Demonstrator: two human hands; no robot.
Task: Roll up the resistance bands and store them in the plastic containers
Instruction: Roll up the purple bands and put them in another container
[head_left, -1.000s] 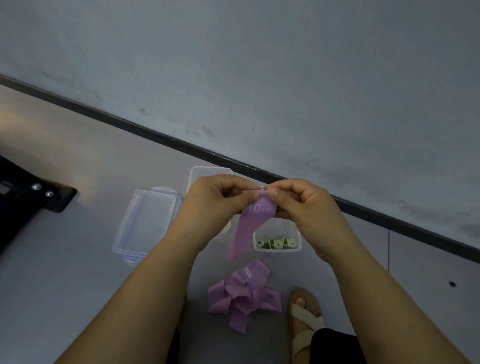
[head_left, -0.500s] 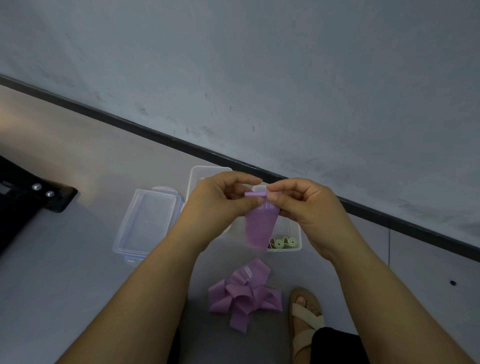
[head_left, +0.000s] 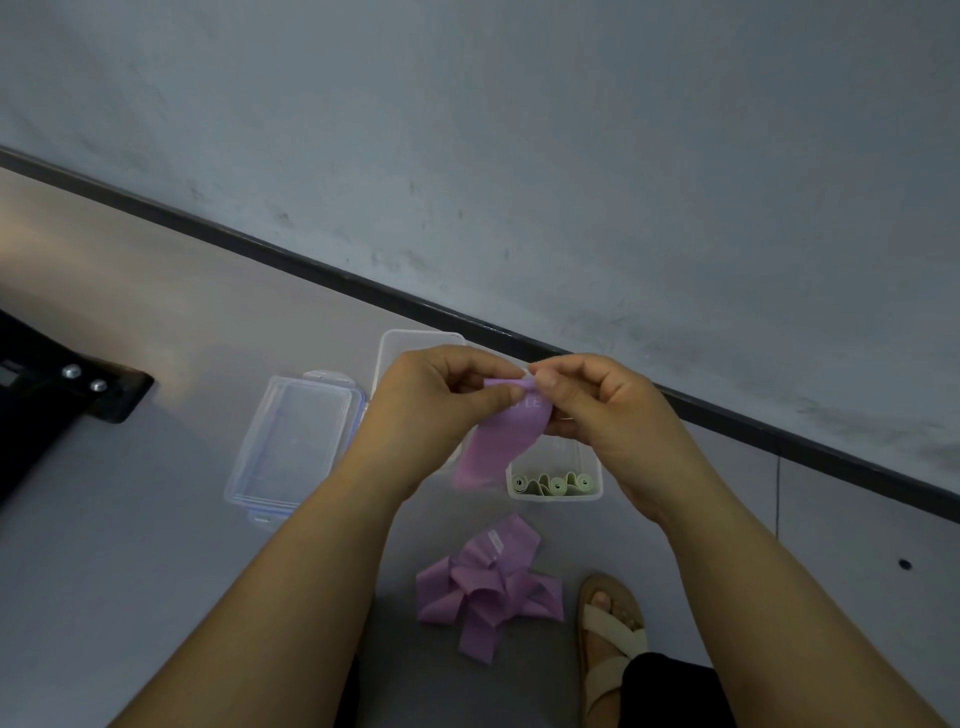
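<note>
One view only, from the person's head; it faces forward and steeply down, over both forearms, at the floor (head_left: 130, 545) ahead of the person's feet; the lens is wide and the camera tilted, so the skirting (head_left: 363, 285) runs slanted from upper left to lower right and the wall (head_left: 519, 130) fills the upper half; the left hand (head_left: 431, 410) and right hand (head_left: 602, 415) sit nearest, at mid-frame, both pinching a band (head_left: 511, 431); a clear box (head_left: 296, 441) on the floor lies farther off, just left of the hands; a sandal (head_left: 610, 639) near the lower edge shows the view reaching almost straight under the camera.
</note>
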